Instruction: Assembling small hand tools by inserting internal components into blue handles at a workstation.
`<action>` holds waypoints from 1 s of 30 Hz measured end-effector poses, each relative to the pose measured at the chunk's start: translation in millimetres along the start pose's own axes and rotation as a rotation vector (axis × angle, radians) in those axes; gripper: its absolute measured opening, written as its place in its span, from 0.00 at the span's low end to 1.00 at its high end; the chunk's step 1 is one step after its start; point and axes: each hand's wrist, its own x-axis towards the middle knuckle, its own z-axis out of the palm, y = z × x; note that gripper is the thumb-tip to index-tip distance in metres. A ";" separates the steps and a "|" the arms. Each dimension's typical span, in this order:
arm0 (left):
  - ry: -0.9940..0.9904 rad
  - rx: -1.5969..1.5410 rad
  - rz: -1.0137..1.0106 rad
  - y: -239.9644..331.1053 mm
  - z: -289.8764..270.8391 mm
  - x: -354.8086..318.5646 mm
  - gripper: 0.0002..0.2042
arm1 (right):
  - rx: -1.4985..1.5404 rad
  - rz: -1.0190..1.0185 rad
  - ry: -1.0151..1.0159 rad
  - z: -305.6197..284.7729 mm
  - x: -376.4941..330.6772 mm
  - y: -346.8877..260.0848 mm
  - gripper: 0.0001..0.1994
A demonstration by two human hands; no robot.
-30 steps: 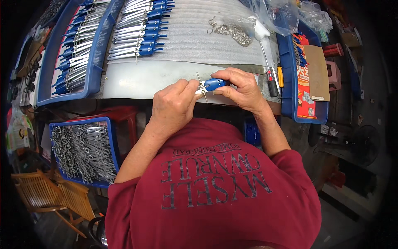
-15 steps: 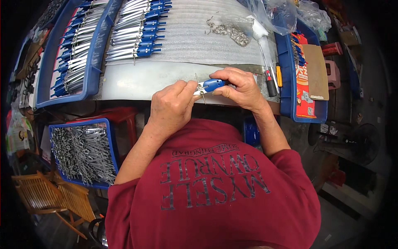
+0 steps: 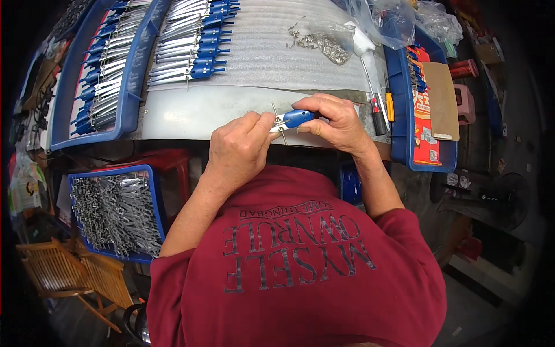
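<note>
Between my two hands is a part with a blue cylindrical end (image 3: 296, 118), a pale metal bracket, and a thin metal rod (image 3: 282, 137) crossing it. My left hand (image 3: 238, 146) is closed on the metal end, thumb and index finger pinching near the bracket; its palm hides the rest. The blue end sits between the thumb and fingers of my right hand (image 3: 335, 120). Both hands are over the near edge of a smooth white sheet (image 3: 179, 110). Beyond my left hand, several like parts with blue ends (image 3: 207, 69) lie in a row on the worktop.
Blue trays stand left (image 3: 128, 110) and right (image 3: 399, 124) on the worktop. Screwdrivers with dark (image 3: 378, 122) and yellow (image 3: 389, 109) handles lie right. Small metal pieces (image 3: 326, 46) spill from a clear bag. Lower left, a blue crate (image 3: 155, 202) of metal parts stands near a wooden chair (image 3: 55, 269).
</note>
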 end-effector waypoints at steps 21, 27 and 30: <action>0.005 0.017 -0.001 -1.5 4.0 -1.6 0.10 | -0.017 -0.007 0.047 5.7 -3.8 1.3 0.15; 0.011 0.015 0.000 -1.4 4.1 -0.9 0.10 | -0.029 -0.029 0.064 7.1 -4.5 3.4 0.15; 0.015 0.011 0.001 -2.1 4.5 -0.7 0.10 | -0.030 -0.032 0.069 7.4 -4.3 4.1 0.15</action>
